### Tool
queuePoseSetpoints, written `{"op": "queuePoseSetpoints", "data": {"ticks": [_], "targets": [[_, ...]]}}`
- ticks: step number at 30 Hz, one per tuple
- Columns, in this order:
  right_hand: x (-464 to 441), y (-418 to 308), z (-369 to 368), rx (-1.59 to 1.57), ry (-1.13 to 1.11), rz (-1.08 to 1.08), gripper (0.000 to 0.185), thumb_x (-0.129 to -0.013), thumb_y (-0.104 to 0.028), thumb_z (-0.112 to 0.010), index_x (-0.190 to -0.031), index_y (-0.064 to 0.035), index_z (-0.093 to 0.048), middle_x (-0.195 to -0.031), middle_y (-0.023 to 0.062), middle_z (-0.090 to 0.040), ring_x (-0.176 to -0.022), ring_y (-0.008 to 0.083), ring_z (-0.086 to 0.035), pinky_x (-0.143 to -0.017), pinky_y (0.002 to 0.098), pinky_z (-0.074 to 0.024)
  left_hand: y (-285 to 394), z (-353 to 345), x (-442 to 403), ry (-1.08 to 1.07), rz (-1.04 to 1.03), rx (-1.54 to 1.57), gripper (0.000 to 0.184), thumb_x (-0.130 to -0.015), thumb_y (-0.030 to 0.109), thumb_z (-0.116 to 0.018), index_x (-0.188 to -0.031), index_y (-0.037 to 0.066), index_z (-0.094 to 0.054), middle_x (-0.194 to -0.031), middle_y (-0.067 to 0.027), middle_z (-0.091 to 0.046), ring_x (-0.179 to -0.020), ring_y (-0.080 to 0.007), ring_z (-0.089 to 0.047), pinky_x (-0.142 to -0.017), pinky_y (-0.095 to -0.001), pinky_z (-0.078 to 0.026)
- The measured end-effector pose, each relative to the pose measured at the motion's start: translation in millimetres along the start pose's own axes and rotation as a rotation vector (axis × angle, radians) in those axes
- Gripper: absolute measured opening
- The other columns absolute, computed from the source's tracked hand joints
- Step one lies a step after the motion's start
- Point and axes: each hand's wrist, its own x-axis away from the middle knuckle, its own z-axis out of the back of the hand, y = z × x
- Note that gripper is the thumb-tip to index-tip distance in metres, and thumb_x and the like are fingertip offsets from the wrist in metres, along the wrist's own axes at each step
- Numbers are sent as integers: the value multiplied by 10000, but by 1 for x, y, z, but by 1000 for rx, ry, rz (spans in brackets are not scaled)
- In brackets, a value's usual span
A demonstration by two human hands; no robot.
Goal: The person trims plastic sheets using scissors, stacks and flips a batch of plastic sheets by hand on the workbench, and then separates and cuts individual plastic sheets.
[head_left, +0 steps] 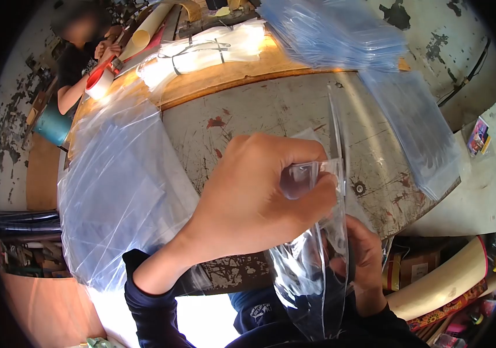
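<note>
A clear plastic sleeve [303,275] hangs upright in front of my body, its lower part near my lap. My left hand [253,185] pinches its upper edge between thumb and fingers. Lower down on the far side, my right hand [367,252] curls around the sleeve's right edge, its fingertips partly seen through the film. To the left of my left arm lies a pile of clear plastic sheets [120,197]. Beyond my right hand, a stack of long clear sleeves [416,127] rests on the table's right side.
The scratched grey tabletop [248,110] has a wooden strip [236,72] behind it. On it lie a tied plastic bundle [201,52] and a pile of bluish sheets [341,35]. A co-worker [76,64] is at the far left, near a red-rimmed tape roll [100,81]. A rolled sheet [445,278] leans lower right.
</note>
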Motion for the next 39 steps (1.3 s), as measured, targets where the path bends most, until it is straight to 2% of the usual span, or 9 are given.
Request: {"op": "queuePoseSetpoints", "data": {"ticks": [2, 3, 6, 9, 12, 18, 21, 33, 39], "targets": [[1, 12, -2, -59, -55, 38, 692, -678, -71, -735, -1266, 8, -379, -959, 83, -505, -841, 161, -528, -739, 293, -434, 2, -2, 1, 13, 14, 17, 104, -758, 57, -600, -700, -29, -595, -603, -17, -585, -534, -32, -498, -472, -179, -361], [5, 16, -5, 7, 2, 98, 689, -670, -77, -738, -1249, 4, -374, -963, 76, -492, -845, 157, -516, -743, 287, -424, 3, -3, 2, 24, 23, 32, 99, -756, 55, -603, -703, -28, -601, -603, -13, -585, -529, -24, -483, -463, -175, -347], [8, 8, -23, -96, 230, 26, 625, -681, -62, -711, -1201, 8, -373, -974, 71, -481, -861, 147, -493, -752, 267, -410, 5, -5, 1, 44, 19, 20, 83, -752, 44, -605, -704, -23, -612, -600, -4, -581, -524, -9, -458, -449, -170, -324], [2, 2, -22, -30, 167, 41, 554, -695, -45, -697, -1151, 22, -390, -968, 76, -487, -886, 140, -500, -768, 269, -414, 2, -9, 1, 80, 13, 68, 73, -753, 36, -603, -705, -16, -619, -588, 9, -567, -506, 1, -430, -437, -171, -303], [-4, -4, -27, -113, 204, -81, 502, -712, -24, -679, -1122, 29, -394, -981, 93, -498, -913, 135, -518, -784, 275, -424, 0, -11, 1, 95, -14, 84, 74, -754, 34, -603, -699, -13, -619, -576, 18, -547, -503, 4, -421, -434, -173, -298], [-8, 4, -21, 119, 184, 39, 457, -713, -26, -696, -1074, 35, -422, -993, 116, -522, -910, 145, -548, -789, 277, -438, 5, -9, 2, 59, 58, 39, 84, -753, 36, -603, -686, -13, -607, -568, 18, -536, -505, 0, -429, -435, -175, -306], [-9, -1, -25, 116, 175, 74, 441, -709, -29, -706, -1051, 36, -434, -965, 105, -523, -894, 138, -545, -771, 265, -437, 1, -14, 3, 113, -11, 32, 89, -751, 39, -606, -681, -14, -600, -560, 22, -532, -495, 2, -422, -429, -177, -301], [-10, -3, -29, 50, 315, -20, 433, -697, -119, -747, -989, 14, -455, -867, 30, -451, -754, 81, -468, -680, 206, -385, 2, -14, 2, 79, 38, 43, 85, -761, 40, -601, -699, -16, -619, -533, 28, -520, -464, 13, -392, -403, -178, -266], [-9, 2, -21, 234, 190, 88, 461, -682, -148, -769, -980, 10, -455, -843, 20, -443, -736, 73, -445, -650, 194, -368, 1, -14, 1, 93, 51, 37, 91, -762, 44, -602, -698, -19, -617, -529, 28, -513, -454, 14, -383, -395, -181, -258]]}}
